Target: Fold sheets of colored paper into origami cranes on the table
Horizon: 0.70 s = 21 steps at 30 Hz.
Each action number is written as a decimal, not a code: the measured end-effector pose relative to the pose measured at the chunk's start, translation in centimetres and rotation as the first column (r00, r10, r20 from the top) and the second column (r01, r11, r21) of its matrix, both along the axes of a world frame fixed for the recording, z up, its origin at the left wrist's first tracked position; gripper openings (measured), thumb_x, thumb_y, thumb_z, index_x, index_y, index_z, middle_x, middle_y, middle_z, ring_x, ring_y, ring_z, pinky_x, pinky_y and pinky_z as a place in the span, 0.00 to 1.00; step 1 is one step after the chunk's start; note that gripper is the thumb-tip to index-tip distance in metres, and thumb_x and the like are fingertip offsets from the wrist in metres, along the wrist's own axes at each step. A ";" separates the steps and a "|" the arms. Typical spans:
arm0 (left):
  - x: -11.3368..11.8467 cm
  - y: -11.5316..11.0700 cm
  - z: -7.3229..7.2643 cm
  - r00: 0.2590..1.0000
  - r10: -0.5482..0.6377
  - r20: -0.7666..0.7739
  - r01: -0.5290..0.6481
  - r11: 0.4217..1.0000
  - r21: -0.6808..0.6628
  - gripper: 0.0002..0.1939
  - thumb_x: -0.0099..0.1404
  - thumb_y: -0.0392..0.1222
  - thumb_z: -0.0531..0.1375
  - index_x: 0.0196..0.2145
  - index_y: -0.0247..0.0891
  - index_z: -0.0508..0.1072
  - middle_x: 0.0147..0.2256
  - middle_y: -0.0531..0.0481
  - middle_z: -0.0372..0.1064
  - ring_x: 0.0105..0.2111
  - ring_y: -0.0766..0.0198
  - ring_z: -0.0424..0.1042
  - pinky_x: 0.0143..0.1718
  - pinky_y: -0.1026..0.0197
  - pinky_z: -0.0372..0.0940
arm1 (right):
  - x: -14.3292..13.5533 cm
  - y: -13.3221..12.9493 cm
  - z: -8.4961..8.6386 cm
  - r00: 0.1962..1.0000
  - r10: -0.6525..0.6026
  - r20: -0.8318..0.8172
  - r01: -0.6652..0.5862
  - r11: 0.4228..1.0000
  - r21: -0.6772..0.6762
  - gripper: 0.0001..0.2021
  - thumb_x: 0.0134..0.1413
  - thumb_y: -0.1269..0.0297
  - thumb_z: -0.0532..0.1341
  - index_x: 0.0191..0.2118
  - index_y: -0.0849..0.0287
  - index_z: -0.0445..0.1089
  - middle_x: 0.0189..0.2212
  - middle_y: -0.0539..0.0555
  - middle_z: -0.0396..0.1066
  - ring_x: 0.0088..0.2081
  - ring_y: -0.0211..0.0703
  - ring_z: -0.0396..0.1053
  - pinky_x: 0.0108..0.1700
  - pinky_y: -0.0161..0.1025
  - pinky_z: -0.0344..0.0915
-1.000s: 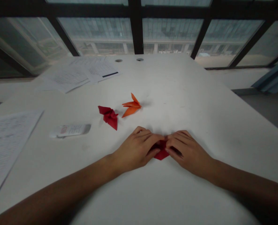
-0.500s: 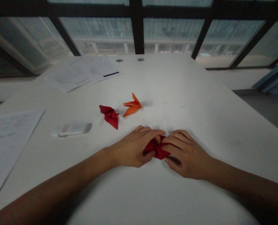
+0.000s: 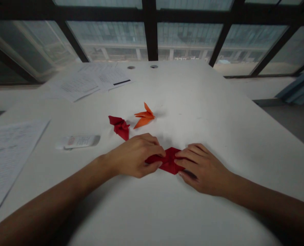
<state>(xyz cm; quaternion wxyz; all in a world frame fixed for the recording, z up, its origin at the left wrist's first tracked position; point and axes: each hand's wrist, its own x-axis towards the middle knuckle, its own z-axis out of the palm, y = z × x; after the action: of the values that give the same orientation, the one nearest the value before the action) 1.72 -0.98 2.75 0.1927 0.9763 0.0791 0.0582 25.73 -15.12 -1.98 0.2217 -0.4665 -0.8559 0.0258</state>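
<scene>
Red folded paper [image 3: 168,161] is lying flat on the white table [image 3: 205,112], near its front middle, with both hands pinning it. The left hand [image 3: 132,155] is pinching its left tip between curled fingers and thumb; the right hand [image 3: 203,167] is pressing its right edge with fingers nearly flat. Fingers are hiding the paper's outer ends.
</scene>
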 end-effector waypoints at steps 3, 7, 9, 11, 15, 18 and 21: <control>0.0 0.2 0.0 1.000 0.031 0.005 -0.031 0.997 0.067 0.09 0.68 0.43 0.59 0.41 0.40 0.78 0.34 0.47 0.74 0.37 0.57 0.72 0.45 0.55 0.66 | 0.0 0.0 0.0 1.000 -0.003 -0.008 0.003 1.000 -0.007 0.11 0.63 0.64 0.62 0.49 0.58 0.74 0.51 0.57 0.76 0.49 0.53 0.70 0.56 0.56 0.63; 0.3 0.1 0.0 0.999 0.002 0.037 -0.009 0.978 0.208 0.14 0.72 0.48 0.56 0.39 0.37 0.77 0.32 0.45 0.73 0.38 0.54 0.72 0.44 0.51 0.65 | 0.0 0.1 0.2 1.000 -0.004 -0.019 0.003 1.000 -0.020 0.11 0.63 0.64 0.63 0.49 0.58 0.74 0.51 0.57 0.76 0.50 0.53 0.69 0.55 0.56 0.63; 0.5 -0.3 -0.2 0.998 -0.041 0.050 0.028 0.972 0.232 0.16 0.71 0.52 0.57 0.43 0.37 0.76 0.37 0.43 0.75 0.42 0.51 0.73 0.48 0.49 0.64 | 0.0 0.2 0.2 1.000 -0.002 -0.031 0.001 1.000 -0.024 0.11 0.63 0.63 0.63 0.49 0.58 0.74 0.50 0.57 0.76 0.49 0.53 0.69 0.54 0.55 0.64; 0.8 -0.8 -0.4 0.996 -0.074 0.052 0.062 0.978 0.197 0.19 0.70 0.54 0.60 0.49 0.38 0.74 0.46 0.41 0.76 0.48 0.50 0.72 0.52 0.49 0.63 | 0.0 0.2 0.2 0.999 -0.002 -0.041 0.000 0.999 -0.035 0.11 0.62 0.63 0.63 0.49 0.57 0.74 0.49 0.57 0.76 0.49 0.53 0.69 0.54 0.55 0.63; 1.0 -1.3 -0.8 0.995 -0.098 0.035 0.092 0.987 0.130 0.14 0.71 0.48 0.60 0.51 0.41 0.73 0.50 0.43 0.75 0.50 0.53 0.71 0.54 0.51 0.64 | 0.0 0.2 0.1 0.999 -0.013 -0.052 0.009 0.997 -0.072 0.13 0.62 0.65 0.62 0.52 0.56 0.72 0.50 0.57 0.75 0.50 0.53 0.68 0.55 0.55 0.63; 1.0 -1.2 -1.1 0.992 -0.112 0.054 0.101 0.981 0.166 0.10 0.73 0.41 0.57 0.48 0.39 0.75 0.46 0.43 0.76 0.48 0.53 0.72 0.54 0.51 0.66 | 0.1 0.3 0.3 0.998 -0.016 -0.059 0.010 0.995 -0.099 0.19 0.61 0.64 0.63 0.57 0.60 0.69 0.51 0.59 0.75 0.52 0.55 0.68 0.56 0.56 0.62; 0.9 -0.9 -1.4 0.992 -0.110 0.060 0.096 0.976 0.194 0.11 0.74 0.39 0.55 0.49 0.38 0.74 0.46 0.42 0.76 0.48 0.53 0.72 0.54 0.51 0.67 | 0.1 0.3 0.4 0.997 -0.016 -0.072 0.009 0.995 -0.100 0.22 0.58 0.66 0.63 0.58 0.61 0.66 0.52 0.60 0.74 0.51 0.55 0.68 0.56 0.56 0.63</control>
<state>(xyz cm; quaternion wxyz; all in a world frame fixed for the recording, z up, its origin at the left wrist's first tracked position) 2.58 -1.91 1.32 0.1038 0.9904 0.0155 0.0899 25.83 -14.83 -1.53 0.2295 -0.4810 -0.8419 0.0840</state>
